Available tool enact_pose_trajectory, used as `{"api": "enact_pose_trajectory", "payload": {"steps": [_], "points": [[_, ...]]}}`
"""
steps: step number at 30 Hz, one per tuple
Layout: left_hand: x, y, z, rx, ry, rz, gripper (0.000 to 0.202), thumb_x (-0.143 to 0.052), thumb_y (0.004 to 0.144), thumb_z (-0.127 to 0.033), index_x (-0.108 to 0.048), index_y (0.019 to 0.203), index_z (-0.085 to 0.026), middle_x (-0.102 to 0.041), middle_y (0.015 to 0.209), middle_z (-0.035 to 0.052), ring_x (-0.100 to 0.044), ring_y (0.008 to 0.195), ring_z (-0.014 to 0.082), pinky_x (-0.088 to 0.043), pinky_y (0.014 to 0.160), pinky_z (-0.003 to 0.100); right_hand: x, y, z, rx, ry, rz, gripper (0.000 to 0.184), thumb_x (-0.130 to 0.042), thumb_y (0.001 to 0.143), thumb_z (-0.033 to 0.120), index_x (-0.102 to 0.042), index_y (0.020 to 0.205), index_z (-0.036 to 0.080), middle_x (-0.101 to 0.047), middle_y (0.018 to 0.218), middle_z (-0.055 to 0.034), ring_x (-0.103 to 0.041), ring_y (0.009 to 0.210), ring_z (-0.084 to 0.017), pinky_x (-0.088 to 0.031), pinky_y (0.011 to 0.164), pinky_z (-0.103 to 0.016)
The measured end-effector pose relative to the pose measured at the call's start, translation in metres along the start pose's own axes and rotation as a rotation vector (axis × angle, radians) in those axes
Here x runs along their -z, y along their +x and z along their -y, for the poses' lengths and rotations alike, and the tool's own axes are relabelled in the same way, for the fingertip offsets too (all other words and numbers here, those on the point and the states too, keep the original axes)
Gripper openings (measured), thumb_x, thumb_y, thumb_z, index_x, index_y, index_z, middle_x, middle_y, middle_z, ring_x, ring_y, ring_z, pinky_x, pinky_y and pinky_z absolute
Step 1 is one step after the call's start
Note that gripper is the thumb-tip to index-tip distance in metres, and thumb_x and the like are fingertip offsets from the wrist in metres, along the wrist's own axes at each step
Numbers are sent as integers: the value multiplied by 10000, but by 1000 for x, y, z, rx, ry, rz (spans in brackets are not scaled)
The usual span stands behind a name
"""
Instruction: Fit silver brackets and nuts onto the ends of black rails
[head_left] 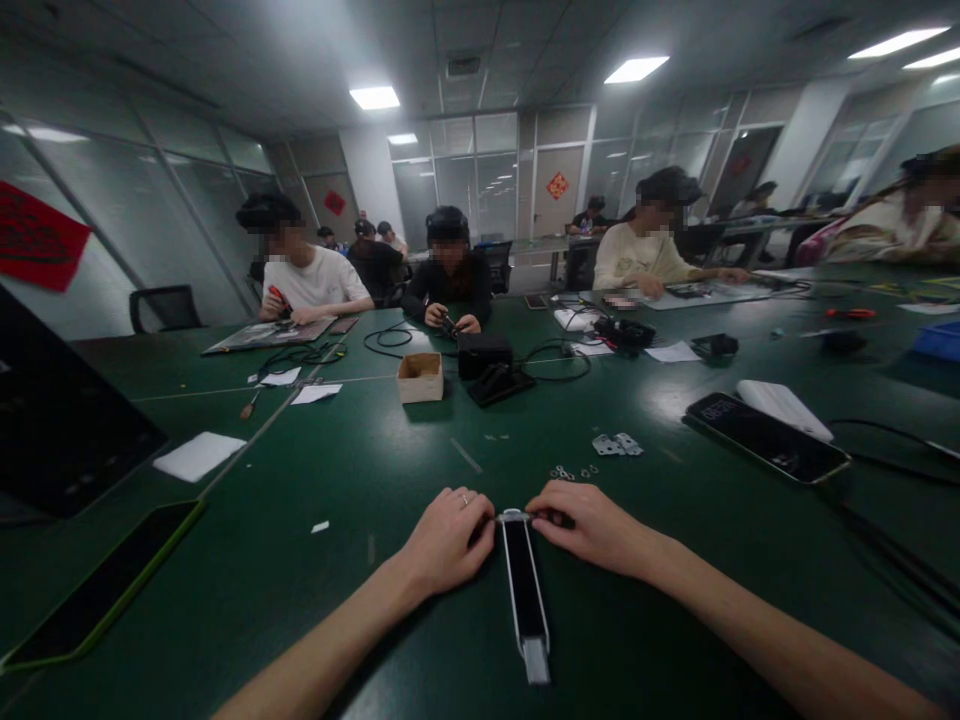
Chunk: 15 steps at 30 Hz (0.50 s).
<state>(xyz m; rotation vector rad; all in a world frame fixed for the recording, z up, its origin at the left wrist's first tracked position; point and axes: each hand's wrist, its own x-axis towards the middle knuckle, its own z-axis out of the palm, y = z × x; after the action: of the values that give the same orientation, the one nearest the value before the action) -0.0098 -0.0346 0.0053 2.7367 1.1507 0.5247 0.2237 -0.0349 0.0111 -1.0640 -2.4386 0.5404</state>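
A long, narrow metal frame (511,585) with silver edges and a dark middle lies on the green table in front of me. Its near end has a pale grey tab (536,662). At the far end, a short silver crosspiece (514,516) runs between my two hands. My left hand (452,535) pinches the left tip of this end with curled fingers and wears a ring. On the opposite side, my right hand (589,528) is closed with thumb and fingertips at the right tip. The fingers partly cover what they grip. Several small metal rings (562,473) lie just beyond my right hand.
Flat metal brackets (618,445) sit past the rings. A phone (765,435) and a white power bank (784,408) are to the right; a green-edged phone (105,585) is left. Farther off stand a small open box (420,378) and a black box (484,355). Co-workers sit opposite.
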Motion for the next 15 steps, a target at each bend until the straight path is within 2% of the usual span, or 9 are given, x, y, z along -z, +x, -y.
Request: {"api": "enact_pose_trajectory", "payload": {"steps": [4, 7, 9, 12, 15], "points": [[0, -1, 0, 1, -10, 4, 79, -457, 868, -177, -536, 865, -179, -610, 802, 34, -555, 743, 187, -389, 696, 310, -1, 0, 2, 22, -14, -6, 209, -525, 891, 229, -657, 1034, 154, -634, 863, -54, -588, 737, -140, -489, 654, -245], [1, -1, 0, 0, -14, 8, 86, -453, 873, -180, -538, 869, -180, -604, 801, 32, -550, 745, 189, -384, 692, 312, 5, -1, -1, 46, -61, -22, 227, -548, 881, 260, -646, 1059, 159, -643, 925, -64, -604, 804, -158, -502, 715, -271], [2, 0, 0, 8, -20, 9, 90, -449, 873, -176, -539, 871, -179, -600, 796, 32, -546, 745, 189, -382, 688, 312, 15, -2, -10, 39, -118, -82, 242, -541, 886, 284, -638, 1070, 160, -643, 969, -76, -609, 854, -173, -505, 757, -295], [3, 0, 0, 17, -35, 13, 95, -449, 873, -179, -543, 884, -179, -597, 806, 33, -541, 748, 187, -381, 687, 309, 33, -6, -29, -42, -240, -185, 256, -474, 912, 274, -630, 1071, 148, -646, 978, -95, -610, 867, -190, -507, 779, -338], [2, -1, 0, 28, -46, 18, 98, -456, 870, -186, -547, 903, -178, -595, 810, 33, -538, 746, 187, -384, 688, 312, 48, -11, -50, -147, -346, -176, 256, -459, 902, 257, -639, 1046, 147, -645, 978, -105, -610, 869, -205, -509, 781, -366]]}}
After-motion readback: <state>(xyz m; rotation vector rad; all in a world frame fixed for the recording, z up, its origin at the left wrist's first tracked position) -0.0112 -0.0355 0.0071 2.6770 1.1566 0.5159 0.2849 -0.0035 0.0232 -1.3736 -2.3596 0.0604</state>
